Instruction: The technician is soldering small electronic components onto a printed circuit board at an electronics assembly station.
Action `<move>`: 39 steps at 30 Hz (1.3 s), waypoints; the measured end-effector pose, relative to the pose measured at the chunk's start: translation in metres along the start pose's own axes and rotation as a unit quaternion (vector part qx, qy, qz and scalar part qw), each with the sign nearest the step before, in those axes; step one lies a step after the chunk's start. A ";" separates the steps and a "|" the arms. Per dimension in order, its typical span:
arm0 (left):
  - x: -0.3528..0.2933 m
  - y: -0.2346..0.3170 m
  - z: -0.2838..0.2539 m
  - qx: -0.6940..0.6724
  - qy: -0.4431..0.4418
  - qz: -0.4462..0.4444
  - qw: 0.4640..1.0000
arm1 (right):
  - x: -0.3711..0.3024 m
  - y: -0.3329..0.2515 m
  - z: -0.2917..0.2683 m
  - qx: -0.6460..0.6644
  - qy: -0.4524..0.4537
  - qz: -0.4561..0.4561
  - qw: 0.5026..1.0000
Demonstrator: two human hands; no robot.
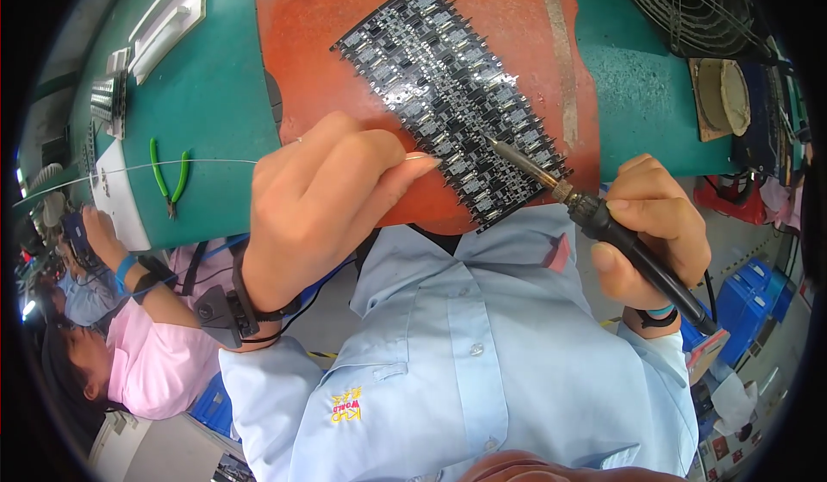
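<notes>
1. Your left hand (323, 193) is pinched around a thin solder wire (185, 165), fingers curled over it so only a short stub pokes past the fingertips toward the board; holding it that close to the end keeps the tip from wandering

2. The rest of the wire trails off to your left across the green bench top (215, 86), so it can feed through your fingers without kinking

3. Your right hand (655, 228) is wrapped firmly round the black handle of the soldering iron (594, 215), gripped like a pen, low and slanted, so the hot tip reaches in from the right while your knuckles stay clear of the work

4. The iron's tip rests on the near right part of the black circuit panel (452, 86), and the wire's end points at the same row from the other side; the two meet at one joint, though whether the wire touches it is too fine to tell

5. The panel lies slantwise on the orange-red mat (319, 17), which shields the bench from heat

6. A black wrist strap (245, 310) sits on your left wrist, likely against static

7. Green-handled cutters (168, 176) lie on the bench just beyond the wire, within reach of your left hand

8. A fan grille (689, 4) stands at the far right, a co-worker in pink (155, 344) at your left
</notes>
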State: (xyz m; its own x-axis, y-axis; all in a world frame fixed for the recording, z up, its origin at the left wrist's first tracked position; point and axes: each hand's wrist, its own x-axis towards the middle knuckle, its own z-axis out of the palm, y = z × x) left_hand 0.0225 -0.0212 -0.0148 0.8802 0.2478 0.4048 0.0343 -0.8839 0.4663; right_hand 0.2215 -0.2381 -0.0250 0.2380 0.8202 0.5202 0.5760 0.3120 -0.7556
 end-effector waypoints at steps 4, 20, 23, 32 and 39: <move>0.003 0.000 0.006 -0.008 0.033 0.026 0.999 | 0.002 -0.001 0.003 0.000 -0.006 0.004 1.000; 0.012 0.000 0.017 -0.036 0.035 0.059 0.997 | 0.006 0.003 0.003 0.005 -0.008 -0.009 1.000; 0.012 0.000 0.014 -0.044 -0.023 0.041 0.998 | 0.005 0.003 0.002 0.003 -0.008 -0.007 1.000; 0.021 -0.005 0.017 -0.027 -0.045 0.054 0.997 | 0.008 -0.001 0.000 0.004 -0.020 0.004 1.000; 0.015 -0.008 0.022 -0.020 0.016 0.087 0.996 | 0.011 -0.009 0.002 -0.023 -0.047 0.005 0.999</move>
State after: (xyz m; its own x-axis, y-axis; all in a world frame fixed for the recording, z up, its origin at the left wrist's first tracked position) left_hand 0.0455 -0.0194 -0.0297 0.8554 0.1058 0.5071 -0.1362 -0.8985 0.4172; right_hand 0.2176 -0.2311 -0.0130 0.1710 0.8656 0.4707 0.6090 0.2827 -0.7411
